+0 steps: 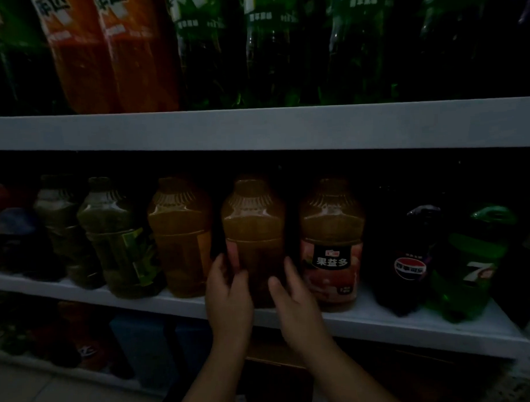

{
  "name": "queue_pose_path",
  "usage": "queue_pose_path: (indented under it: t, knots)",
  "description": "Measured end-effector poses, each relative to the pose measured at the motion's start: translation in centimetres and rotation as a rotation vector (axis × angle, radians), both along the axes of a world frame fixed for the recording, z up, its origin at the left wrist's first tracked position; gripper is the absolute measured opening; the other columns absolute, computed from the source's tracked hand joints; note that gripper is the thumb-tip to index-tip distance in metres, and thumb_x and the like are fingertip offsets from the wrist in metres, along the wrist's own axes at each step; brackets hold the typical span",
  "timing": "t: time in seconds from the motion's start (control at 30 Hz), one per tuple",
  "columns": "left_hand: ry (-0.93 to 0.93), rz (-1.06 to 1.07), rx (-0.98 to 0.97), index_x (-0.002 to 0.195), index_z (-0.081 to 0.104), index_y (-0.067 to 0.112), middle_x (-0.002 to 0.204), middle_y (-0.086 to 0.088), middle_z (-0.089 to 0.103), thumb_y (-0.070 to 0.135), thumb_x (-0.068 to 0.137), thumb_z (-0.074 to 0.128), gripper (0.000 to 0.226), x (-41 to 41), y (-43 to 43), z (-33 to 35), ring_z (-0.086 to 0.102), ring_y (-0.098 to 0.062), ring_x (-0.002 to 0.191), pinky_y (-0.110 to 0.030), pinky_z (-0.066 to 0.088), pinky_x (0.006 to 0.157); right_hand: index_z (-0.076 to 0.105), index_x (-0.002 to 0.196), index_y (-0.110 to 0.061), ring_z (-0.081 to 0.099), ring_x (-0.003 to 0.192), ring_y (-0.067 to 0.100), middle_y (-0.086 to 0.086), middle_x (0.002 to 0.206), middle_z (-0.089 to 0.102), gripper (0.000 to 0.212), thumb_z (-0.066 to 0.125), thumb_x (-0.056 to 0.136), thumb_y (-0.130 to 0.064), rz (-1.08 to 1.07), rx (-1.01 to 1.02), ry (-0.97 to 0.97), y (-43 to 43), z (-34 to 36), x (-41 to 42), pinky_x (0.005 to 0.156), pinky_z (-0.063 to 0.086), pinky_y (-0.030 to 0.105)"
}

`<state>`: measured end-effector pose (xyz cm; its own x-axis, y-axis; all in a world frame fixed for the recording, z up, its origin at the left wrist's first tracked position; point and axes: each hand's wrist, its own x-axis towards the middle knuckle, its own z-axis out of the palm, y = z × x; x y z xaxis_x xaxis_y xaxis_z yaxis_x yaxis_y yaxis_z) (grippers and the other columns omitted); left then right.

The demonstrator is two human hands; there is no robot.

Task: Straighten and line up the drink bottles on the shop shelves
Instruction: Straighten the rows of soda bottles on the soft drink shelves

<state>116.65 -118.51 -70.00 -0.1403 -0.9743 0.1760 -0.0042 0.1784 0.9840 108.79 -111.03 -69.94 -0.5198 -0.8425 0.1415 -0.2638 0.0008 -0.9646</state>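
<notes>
2 hands are on the job: my left hand and right hand clasp the lower body of 1 amber juice bottle, one from each side. My fingers curl round its flanks and both thumbs lie on the face toward me, so the grip is full, not a pinch.

The bottle stands upright on the middle shelf, near the front edge. It sits between a plain amber bottle on the left and the labelled juice bottle on the right, with a narrow dark gap on either side, where my fingers reach in.

What matters is the label. Only a pink strip of it shows, on the bottle's left flank just above my left fingers, while the right neighbour's label faces me squarely. The long axis is vertical, so I judge the coming move to be a twist about that axis, bringing the left flank round toward me. My left hand is nearer the label and would lead. The light is dim, so I cannot read more of it.
</notes>
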Motion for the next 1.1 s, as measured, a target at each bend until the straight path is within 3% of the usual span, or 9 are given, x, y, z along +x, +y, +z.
queue_pose_path:
  t: [0.1, 0.2, 0.33, 0.43, 0.53, 0.67, 0.87, 0.97, 1.1]
  knots:
    - [0.033, -0.046, 0.012, 0.117, 0.054, 0.051, 0.121, 0.023, 0.058, 0.041, 0.087, 0.051, 0.031, 1.4, 1.2, -1.0, 0.054, 0.003, 0.11, -0.025, 0.044, 0.092, -0.016, 0.148, -0.028, -0.002, 0.132, -0.003, -0.01, 0.156, -0.014, 0.096, 0.046, 0.083, -0.064, -0.017, 0.045, -0.002, -1.8, -0.3, 0.6, 0.109, 0.006, 0.023]
    - [-0.003, -0.002, -0.027, 0.1, 0.066, 0.04, 0.1, 0.025, 0.067, 0.021, 0.093, 0.052, 0.025, 3.8, -0.9, -1.3, 0.06, 0.002, 0.098, -0.01, 0.042, 0.075, -0.027, 0.143, -0.028, -0.011, 0.138, 0.004, -0.011, 0.154, -0.022, 0.113, 0.059, 0.078, -0.062, -0.121, 0.095, 0.142, -3.4, -1.4, 1.8, 0.107, 0.003, 0.025]
    - [-0.132, 0.413, -0.264, 0.124, 0.054, 0.024, 0.114, 0.004, 0.054, 0.013, 0.085, 0.058, 0.041, 6.2, -5.1, 0.6, 0.054, -0.017, 0.105, -0.03, 0.042, 0.085, -0.018, 0.147, -0.018, 0.001, 0.142, 0.02, 0.003, 0.157, -0.006, 0.129, 0.072, 0.066, -0.062, -0.446, 0.073, 0.212, -6.0, -1.5, 3.8, 0.108, 0.007, 0.028]
    - [-0.258, 0.488, -0.39, 0.139, 0.036, 0.017, 0.134, -0.01, 0.042, 0.023, 0.08, 0.066, 0.066, 5.0, -6.8, 2.2, 0.044, -0.026, 0.12, -0.036, 0.039, 0.094, -0.005, 0.148, -0.004, 0.016, 0.138, 0.033, 0.019, 0.153, 0.012, 0.138, 0.078, 0.056, -0.062, -0.64, 0.127, 0.252, -7.7, -1.1, 5.0, 0.112, 0.017, 0.04]
    - [-0.361, 0.492, -0.374, 0.148, 0.016, 0.016, 0.146, -0.016, 0.03, 0.043, 0.073, 0.071, 0.098, 3.1, -7.6, 3.1, 0.028, -0.035, 0.132, -0.05, 0.029, 0.108, 0.011, 0.147, 0.001, 0.028, 0.132, 0.038, 0.023, 0.146, 0.028, 0.13, 0.083, 0.054, -0.053, -0.755, 0.08, 0.251, -8.5, -0.7, 5.1, 0.108, 0.023, 0.046]
    - [-0.421, 0.45, -0.344, 0.148, -0.007, 0.025, 0.152, -0.02, 0.017, 0.062, 0.062, 0.074, 0.124, 2.1, -8.3, 3.2, 0.02, -0.038, 0.137, -0.054, 0.022, 0.109, 0.015, 0.147, -0.007, 0.029, 0.131, 0.031, 0.018, 0.144, 0.031, 0.12, 0.082, 0.056, -0.049, -0.708, -0.019, 0.203, -8.2, -1.3, 4.3, 0.107, 0.026, 0.043]
    - [-0.329, 0.415, -0.378, 0.149, 0.0, 0.024, 0.148, -0.018, 0.025, 0.05, 0.061, 0.08, 0.122, 3.6, -9.5, 3.4, 0.028, -0.035, 0.135, -0.05, 0.026, 0.107, 0.017, 0.149, -0.022, 0.037, 0.133, 0.018, 0.002, 0.147, 0.036, 0.117, 0.085, 0.056, -0.043, -0.342, -0.065, 0.245, -5.9, -0.5, 1.7, 0.109, 0.033, 0.035]
    - [-0.229, 0.214, -0.339, 0.145, 0.004, 0.042, 0.149, -0.005, 0.029, 0.048, 0.049, 0.087, 0.127, 5.7, -10.7, 3.5, 0.032, -0.022, 0.134, -0.039, 0.031, 0.105, 0.015, 0.149, -0.023, 0.033, 0.135, 0.016, 0.0, 0.15, 0.033, 0.103, 0.079, 0.07, -0.035, -0.314, -0.082, 0.31, -5.2, -0.7, 2.1, 0.111, 0.031, 0.035]
    - [-0.171, -0.113, -0.237, 0.143, 0.006, 0.048, 0.137, 0.009, 0.037, 0.043, 0.044, 0.092, 0.131, 8.1, -11.9, 4.6, 0.037, -0.009, 0.119, -0.033, 0.037, 0.096, 0.026, 0.147, -0.029, 0.043, 0.129, 0.014, -0.004, 0.142, 0.045, 0.081, 0.071, 0.08, -0.022, -0.253, -0.092, 0.228, -4.3, -0.4, 1.0, 0.108, 0.036, 0.037]
